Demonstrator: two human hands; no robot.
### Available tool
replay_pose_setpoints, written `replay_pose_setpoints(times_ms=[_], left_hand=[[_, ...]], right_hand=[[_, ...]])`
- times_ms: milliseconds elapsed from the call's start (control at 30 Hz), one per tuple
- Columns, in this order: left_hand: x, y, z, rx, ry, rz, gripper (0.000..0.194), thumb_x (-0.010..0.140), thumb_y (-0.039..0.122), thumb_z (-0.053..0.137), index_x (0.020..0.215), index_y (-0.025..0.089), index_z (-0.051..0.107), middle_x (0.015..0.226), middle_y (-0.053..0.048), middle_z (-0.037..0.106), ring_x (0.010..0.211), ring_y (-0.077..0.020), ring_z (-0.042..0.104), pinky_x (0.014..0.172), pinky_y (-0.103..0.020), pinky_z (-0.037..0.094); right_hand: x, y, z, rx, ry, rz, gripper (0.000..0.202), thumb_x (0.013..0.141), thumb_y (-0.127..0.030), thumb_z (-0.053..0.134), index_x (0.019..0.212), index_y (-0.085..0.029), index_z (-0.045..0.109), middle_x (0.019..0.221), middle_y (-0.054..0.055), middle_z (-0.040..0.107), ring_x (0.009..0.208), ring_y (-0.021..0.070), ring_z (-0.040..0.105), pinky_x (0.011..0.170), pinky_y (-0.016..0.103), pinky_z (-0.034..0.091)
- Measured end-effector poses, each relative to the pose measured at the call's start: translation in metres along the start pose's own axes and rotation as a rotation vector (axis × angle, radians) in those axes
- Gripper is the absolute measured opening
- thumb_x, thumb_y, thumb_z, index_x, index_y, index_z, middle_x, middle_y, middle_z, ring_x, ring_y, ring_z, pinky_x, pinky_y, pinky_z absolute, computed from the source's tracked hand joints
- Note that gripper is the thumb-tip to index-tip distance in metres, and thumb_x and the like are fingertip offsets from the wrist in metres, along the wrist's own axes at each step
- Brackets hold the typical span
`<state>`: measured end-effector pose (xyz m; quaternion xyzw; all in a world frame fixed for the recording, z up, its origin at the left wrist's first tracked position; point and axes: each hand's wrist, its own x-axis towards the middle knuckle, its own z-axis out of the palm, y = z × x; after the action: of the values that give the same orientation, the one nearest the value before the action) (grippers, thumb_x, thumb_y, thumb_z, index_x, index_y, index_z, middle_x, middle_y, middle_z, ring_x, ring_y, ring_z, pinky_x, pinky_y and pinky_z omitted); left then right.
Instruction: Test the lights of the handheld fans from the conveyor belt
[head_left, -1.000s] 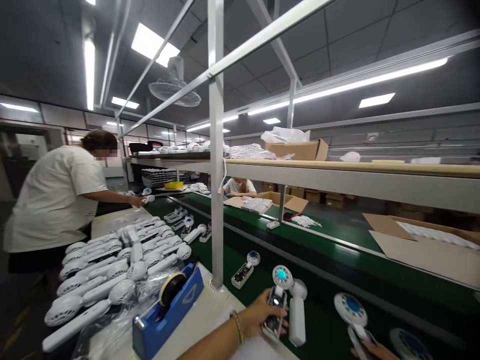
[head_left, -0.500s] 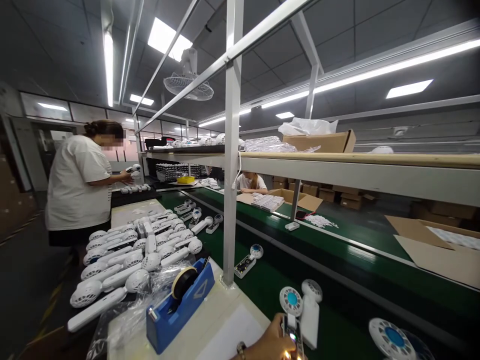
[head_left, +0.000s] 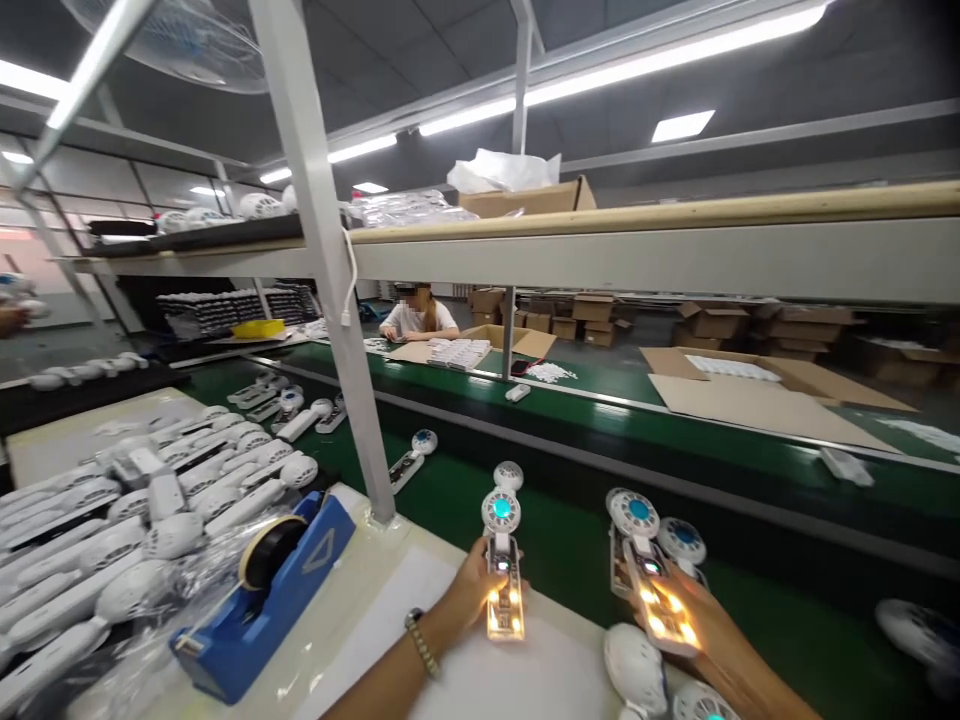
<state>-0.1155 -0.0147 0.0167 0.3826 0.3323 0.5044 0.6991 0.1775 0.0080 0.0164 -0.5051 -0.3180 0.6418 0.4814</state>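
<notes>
In my left hand [head_left: 466, 592] is a small handheld fan [head_left: 501, 510] with a white round head and blue centre. Its open handle bares a circuit board with glowing orange lights. My right hand [head_left: 699, 605] grips a second handheld fan [head_left: 634, 512], also lit, with the same blue centre. Directly behind the left fan shows another fan head [head_left: 508, 474]. Close beside my right hand lies one more fan [head_left: 682, 540], partly hidden by it. White fan heads [head_left: 634, 662] sit near my right forearm at the bottom.
A blue tape dispenser [head_left: 262, 600] stands on the pale bench at left, beside many piled white fans [head_left: 165, 495]. A grey post [head_left: 322, 250] rises near it, under a long shelf [head_left: 645, 245]. Beyond the green conveyor belt [head_left: 555, 545] sit a co-worker [head_left: 420, 318] and open cartons [head_left: 750, 395].
The view has swung to the right. My right hand with its lit fan has come into sight, and my left hand with its fan now shows more fully.
</notes>
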Motion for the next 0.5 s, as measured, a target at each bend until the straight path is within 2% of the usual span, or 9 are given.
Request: replay_pose_setpoints(times_ms=[100,233,367,500], left_hand=[[-0.002,0.002,0.001,0.039,-0.013,-0.021,0.047,0.066,0.026,0.07,0.105,0.02,0.044,0.114,-0.012,0.05,0.082,-0.0231,0.061,0.069,-0.042,0.05],[0.001,0.0,-0.001,0.034,0.002,-0.013,0.049,0.066,0.027,0.071,0.107,0.021,0.044,0.12,-0.013,0.048,0.086,-0.0251,0.061,0.07,-0.043,0.05],[0.004,-0.002,-0.005,0.049,0.025,-0.011,0.049,0.068,0.027,0.069,0.109,0.02,0.043,0.122,-0.014,0.048,0.088,-0.0258,0.061,0.073,-0.042,0.05],[0.004,-0.001,-0.004,0.068,0.043,-0.023,0.048,0.068,0.024,0.069,0.108,0.019,0.042,0.122,-0.015,0.048,0.085,-0.0241,0.061,0.072,-0.042,0.051]], right_hand=[[-0.009,-0.004,0.01,0.092,0.006,0.053,0.059,0.056,-0.034,0.074,0.108,-0.016,0.052,0.069,0.006,0.07,0.065,0.0274,0.067,0.057,0.037,0.056],[-0.022,-0.01,0.017,0.094,-0.008,0.009,0.052,0.066,-0.028,0.069,0.114,-0.019,0.05,0.078,0.005,0.071,0.063,0.0213,0.067,0.053,0.03,0.056],[-0.028,-0.014,0.021,0.155,-0.041,-0.018,0.053,0.069,-0.025,0.066,0.118,-0.02,0.046,0.086,0.005,0.071,0.067,0.0224,0.067,0.051,0.03,0.056],[-0.028,-0.016,0.024,0.147,-0.012,-0.034,0.05,0.067,-0.023,0.068,0.114,-0.018,0.05,0.087,0.007,0.07,0.065,0.0231,0.067,0.05,0.032,0.056]])
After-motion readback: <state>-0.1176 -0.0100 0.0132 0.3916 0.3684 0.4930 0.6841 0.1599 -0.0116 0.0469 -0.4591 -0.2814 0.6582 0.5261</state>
